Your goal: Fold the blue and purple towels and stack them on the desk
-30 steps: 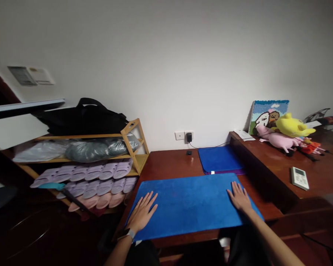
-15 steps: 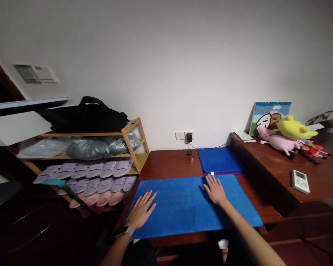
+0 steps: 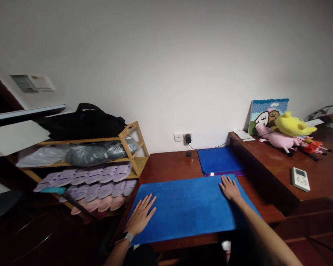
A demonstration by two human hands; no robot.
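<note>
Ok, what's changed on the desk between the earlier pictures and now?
The right hand slid left across the spread blue cloth, then came back part of the way toward its right end. Nothing was taken hold of or let go. The left hand stayed flat near the left end; the spread cloth and the darker blue cloth behind it look unmoved.

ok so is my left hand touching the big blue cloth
Touching. The head view shows your left hand lying flat on the blue cloth, fingers spread.
</note>
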